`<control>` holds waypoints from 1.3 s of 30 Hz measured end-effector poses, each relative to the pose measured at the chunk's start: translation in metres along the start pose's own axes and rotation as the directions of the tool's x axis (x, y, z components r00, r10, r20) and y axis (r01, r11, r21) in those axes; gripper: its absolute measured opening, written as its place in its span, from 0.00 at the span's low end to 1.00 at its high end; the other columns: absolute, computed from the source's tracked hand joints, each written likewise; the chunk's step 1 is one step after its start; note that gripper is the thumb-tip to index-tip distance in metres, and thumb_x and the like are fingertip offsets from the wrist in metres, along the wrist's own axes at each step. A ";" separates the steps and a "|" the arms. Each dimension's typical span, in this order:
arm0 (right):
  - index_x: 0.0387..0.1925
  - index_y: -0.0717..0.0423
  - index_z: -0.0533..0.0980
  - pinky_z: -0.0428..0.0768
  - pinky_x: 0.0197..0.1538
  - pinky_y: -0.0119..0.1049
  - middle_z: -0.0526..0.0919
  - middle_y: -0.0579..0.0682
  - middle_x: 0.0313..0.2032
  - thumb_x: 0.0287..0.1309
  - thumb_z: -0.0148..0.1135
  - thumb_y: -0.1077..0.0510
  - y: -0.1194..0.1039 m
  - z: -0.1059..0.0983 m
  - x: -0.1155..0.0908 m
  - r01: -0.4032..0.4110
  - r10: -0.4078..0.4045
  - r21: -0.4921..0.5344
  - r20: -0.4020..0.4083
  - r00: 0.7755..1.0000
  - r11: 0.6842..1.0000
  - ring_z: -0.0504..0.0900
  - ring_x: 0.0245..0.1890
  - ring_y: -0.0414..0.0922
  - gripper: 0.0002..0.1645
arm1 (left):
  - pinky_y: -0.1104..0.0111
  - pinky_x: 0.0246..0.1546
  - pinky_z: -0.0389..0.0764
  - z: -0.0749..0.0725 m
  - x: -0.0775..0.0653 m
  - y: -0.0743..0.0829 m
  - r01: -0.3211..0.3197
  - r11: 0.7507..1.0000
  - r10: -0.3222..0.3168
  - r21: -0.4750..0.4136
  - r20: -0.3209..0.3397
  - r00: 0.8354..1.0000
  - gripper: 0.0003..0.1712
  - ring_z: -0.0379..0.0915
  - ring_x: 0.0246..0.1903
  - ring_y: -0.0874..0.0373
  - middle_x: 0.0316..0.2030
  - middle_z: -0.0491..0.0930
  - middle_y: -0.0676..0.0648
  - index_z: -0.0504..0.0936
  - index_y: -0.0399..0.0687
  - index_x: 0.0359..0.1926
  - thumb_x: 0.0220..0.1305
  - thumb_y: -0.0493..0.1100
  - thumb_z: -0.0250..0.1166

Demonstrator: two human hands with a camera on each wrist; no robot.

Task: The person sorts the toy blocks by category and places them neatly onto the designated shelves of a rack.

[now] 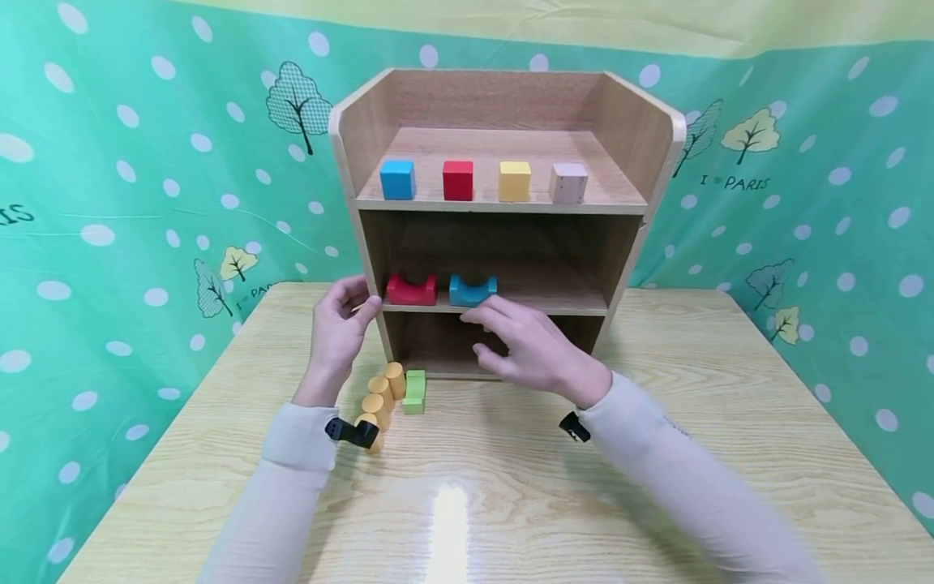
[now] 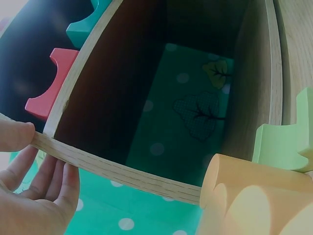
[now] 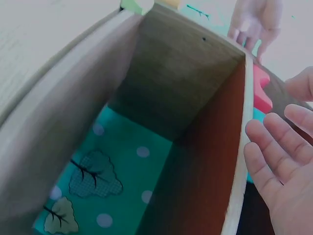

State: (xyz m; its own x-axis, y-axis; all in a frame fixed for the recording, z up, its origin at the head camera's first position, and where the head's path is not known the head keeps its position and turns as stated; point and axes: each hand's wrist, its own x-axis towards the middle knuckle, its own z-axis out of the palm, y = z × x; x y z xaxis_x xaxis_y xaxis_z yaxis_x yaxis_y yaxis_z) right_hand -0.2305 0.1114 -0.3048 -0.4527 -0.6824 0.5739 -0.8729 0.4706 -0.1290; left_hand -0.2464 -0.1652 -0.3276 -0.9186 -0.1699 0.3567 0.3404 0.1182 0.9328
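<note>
My left hand (image 1: 339, 324) grips the left side panel of a small wooden shelf unit (image 1: 642, 130). In the left wrist view, the thumb lies on the front edge of that panel and the fingers are behind it. On the middle shelf stand a red arch-shaped block (image 1: 411, 294) and, to its right, a blue arch-shaped block (image 1: 467, 298), each with its hollow facing up. My right hand (image 1: 529, 349) is just in front of the blue block, fingers loosely bent and nothing between them. Whether a fingertip touches that block, I cannot tell.
Blue (image 1: 397, 180), red (image 1: 458, 180), yellow (image 1: 514, 182) and whitish (image 1: 568, 183) cubes line the top shelf. On the table (image 1: 511, 487), several orange cylinders (image 1: 379, 393) stand in a row beside a green arch-shaped block (image 1: 414, 392), close to the unit's left front corner.
</note>
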 end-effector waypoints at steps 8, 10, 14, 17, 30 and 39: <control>0.51 0.55 0.76 0.77 0.43 0.32 0.78 0.45 0.45 0.56 0.63 0.56 -0.008 0.022 0.001 0.031 -0.030 -0.005 0.047 0.998 1.000 0.77 0.40 0.38 0.20 | 0.73 0.49 0.75 -0.001 0.000 0.001 0.013 1.000 -0.013 0.010 -0.003 1.000 0.21 0.72 0.48 0.56 0.49 0.75 0.41 0.73 0.34 0.57 0.64 0.36 0.62; 0.51 0.54 0.75 0.77 0.43 0.31 0.78 0.45 0.45 0.56 0.62 0.56 -0.010 0.028 0.000 0.024 -0.024 0.000 0.074 0.997 1.000 0.76 0.40 0.38 0.20 | 0.73 0.49 0.75 -0.001 0.000 0.001 0.010 1.000 -0.010 0.009 -0.004 1.000 0.21 0.72 0.48 0.56 0.49 0.75 0.41 0.73 0.34 0.57 0.64 0.36 0.62; 0.52 0.53 0.75 0.77 0.43 0.31 0.78 0.44 0.45 0.57 0.62 0.55 -0.013 0.041 -0.001 0.011 -0.010 -0.007 0.126 0.992 1.000 0.76 0.39 0.37 0.21 | 0.73 0.50 0.74 0.000 0.000 0.001 0.003 1.000 -0.003 0.005 -0.004 1.000 0.21 0.72 0.48 0.56 0.48 0.75 0.41 0.73 0.33 0.57 0.64 0.35 0.62; 0.53 0.52 0.75 0.77 0.44 0.32 0.77 0.44 0.45 0.57 0.62 0.54 -0.015 0.051 0.000 0.007 -0.007 0.000 0.165 0.986 1.000 0.76 0.40 0.37 0.21 | 0.73 0.49 0.74 0.000 0.000 0.001 0.002 1.000 -0.002 0.003 -0.009 1.000 0.21 0.73 0.47 0.57 0.48 0.75 0.42 0.73 0.33 0.57 0.64 0.35 0.62; 0.56 0.48 0.74 0.76 0.51 0.33 0.75 0.43 0.50 0.58 0.62 0.50 -0.020 0.077 0.004 -0.146 0.134 0.010 0.338 0.932 0.989 0.74 0.46 0.38 0.23 | 0.73 0.49 0.74 0.000 -0.001 0.000 -0.002 1.000 0.002 0.010 -0.002 1.000 0.21 0.72 0.48 0.56 0.49 0.75 0.41 0.73 0.34 0.57 0.64 0.35 0.62; 0.55 0.49 0.76 0.76 0.48 0.32 0.74 0.43 0.48 0.56 0.64 0.46 -0.023 0.093 0.012 -0.223 0.207 -0.008 0.405 0.890 0.975 0.73 0.42 0.38 0.26 | 0.72 0.50 0.75 -0.001 -0.001 0.001 0.008 1.000 -0.008 0.002 -0.003 1.000 0.21 0.72 0.48 0.56 0.49 0.75 0.41 0.72 0.34 0.58 0.64 0.35 0.62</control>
State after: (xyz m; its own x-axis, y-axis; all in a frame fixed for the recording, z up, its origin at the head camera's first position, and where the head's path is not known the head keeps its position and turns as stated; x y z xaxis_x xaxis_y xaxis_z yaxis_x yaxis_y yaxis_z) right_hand -0.2329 0.0410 -0.3701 -0.6578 -0.7367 0.1567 -0.7483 0.6156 -0.2471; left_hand -0.2446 -0.1655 -0.3268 -0.9209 -0.1735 0.3491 0.3323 0.1192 0.9356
